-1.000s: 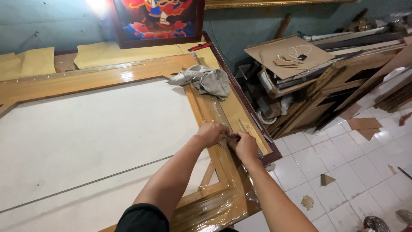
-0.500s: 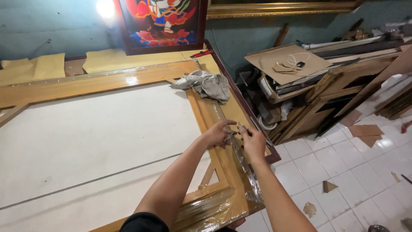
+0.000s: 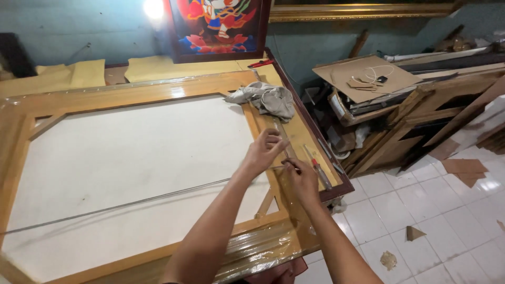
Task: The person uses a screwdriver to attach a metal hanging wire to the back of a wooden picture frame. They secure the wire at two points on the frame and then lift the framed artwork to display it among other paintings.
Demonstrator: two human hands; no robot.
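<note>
Head view looks down on a big wooden frame [image 3: 131,97] lying flat on the table, its white backing board [image 3: 126,163] filling the middle. Left hand [image 3: 263,153] is out over the frame's right rail, fingers loosely curled with fingertips [image 3: 279,141] on a clear, shiny plastic strip [image 3: 282,138] that runs along that rail; whether it truly pinches the strip I cannot tell. Right hand [image 3: 301,179] sits just beside it, a little nearer the person, thumb and forefinger pressed together on the same clear film where it lies on the wood. The two hands are close, nearly touching. Clear plastic wrap [image 3: 263,247] is bunched over the frame's near right corner. Just right of the right hand, a red-handled tool [image 3: 317,167] rests on the table's edge strip. Farther up the rail, a crumpled grey rag [image 3: 265,99] lies on the frame's far right corner. Beyond it, a colourful framed painting [image 3: 218,26] leans against the blue wall, and stacked frames and cardboard [image 3: 368,76] crowd the tiled floor at right.
</note>
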